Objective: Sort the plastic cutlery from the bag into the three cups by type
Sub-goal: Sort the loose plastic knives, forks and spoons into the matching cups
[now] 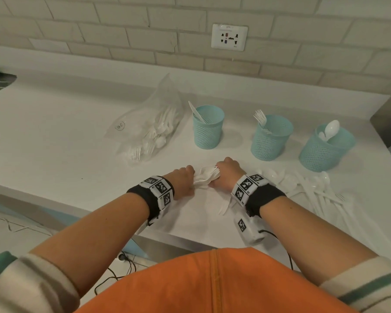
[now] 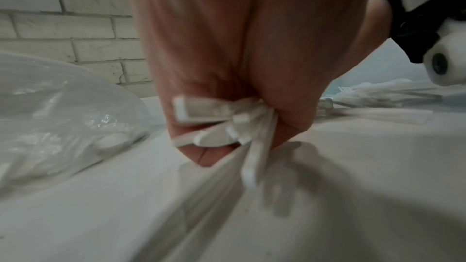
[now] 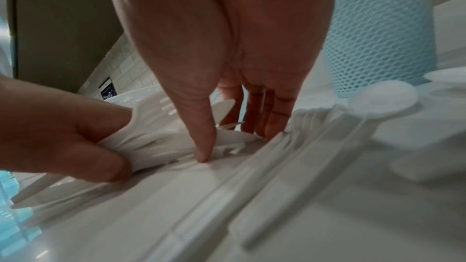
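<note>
Left hand (image 1: 185,180) fingers curled tight round cutlery bundle (image 1: 207,176) at surface (image 1: 54,143) front. Right hand (image 1: 224,175) fingers pinch bundle's other end. Bag (image 1: 149,125) left of three cups (image 1: 208,126); loose cutlery pile (image 1: 312,190) right.

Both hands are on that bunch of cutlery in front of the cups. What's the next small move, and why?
Probably pull one piece out with the right hand while the left hand keeps holding the bunch. The bunch looks mixed, with fork tines among other pieces, and each cup takes one type: knife cup, fork cup, spoon cup.
</note>
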A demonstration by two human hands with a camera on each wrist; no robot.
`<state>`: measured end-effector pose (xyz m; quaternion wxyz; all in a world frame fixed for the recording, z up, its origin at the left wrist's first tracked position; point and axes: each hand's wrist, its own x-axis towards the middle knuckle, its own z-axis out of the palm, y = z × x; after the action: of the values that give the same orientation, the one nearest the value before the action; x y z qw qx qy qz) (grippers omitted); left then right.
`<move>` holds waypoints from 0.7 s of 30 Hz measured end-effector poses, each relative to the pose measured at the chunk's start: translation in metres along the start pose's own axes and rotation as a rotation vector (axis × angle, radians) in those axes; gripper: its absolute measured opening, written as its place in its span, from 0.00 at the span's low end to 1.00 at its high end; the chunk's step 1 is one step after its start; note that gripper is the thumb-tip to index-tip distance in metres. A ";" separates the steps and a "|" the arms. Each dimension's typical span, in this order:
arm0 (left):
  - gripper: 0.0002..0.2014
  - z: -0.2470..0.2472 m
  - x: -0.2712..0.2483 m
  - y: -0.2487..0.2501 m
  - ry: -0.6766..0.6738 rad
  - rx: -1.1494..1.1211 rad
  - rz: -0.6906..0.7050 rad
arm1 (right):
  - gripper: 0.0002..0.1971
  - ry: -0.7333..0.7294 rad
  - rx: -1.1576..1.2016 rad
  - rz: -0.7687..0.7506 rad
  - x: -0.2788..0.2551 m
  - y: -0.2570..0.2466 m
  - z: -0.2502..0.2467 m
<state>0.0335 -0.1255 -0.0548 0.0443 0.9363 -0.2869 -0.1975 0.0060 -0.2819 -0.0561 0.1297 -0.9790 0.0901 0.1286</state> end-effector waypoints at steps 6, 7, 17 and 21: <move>0.11 -0.028 -0.007 -0.004 0.089 -0.178 0.055 | 0.15 0.133 0.387 -0.127 -0.014 0.009 -0.034; 0.09 -0.034 -0.008 -0.005 0.102 -0.296 0.062 | 0.17 0.178 0.451 -0.144 -0.015 0.009 -0.042; 0.10 -0.077 -0.018 0.008 0.136 -0.965 0.213 | 0.26 0.403 0.852 -0.114 -0.006 -0.008 -0.071; 0.11 -0.084 -0.015 0.012 0.117 -1.062 0.255 | 0.20 0.399 0.933 -0.085 -0.003 -0.012 -0.070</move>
<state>0.0495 -0.1296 0.0295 0.5502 0.7525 -0.2562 -0.2558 0.0215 -0.2892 0.0130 0.5385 -0.8252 0.1211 -0.1204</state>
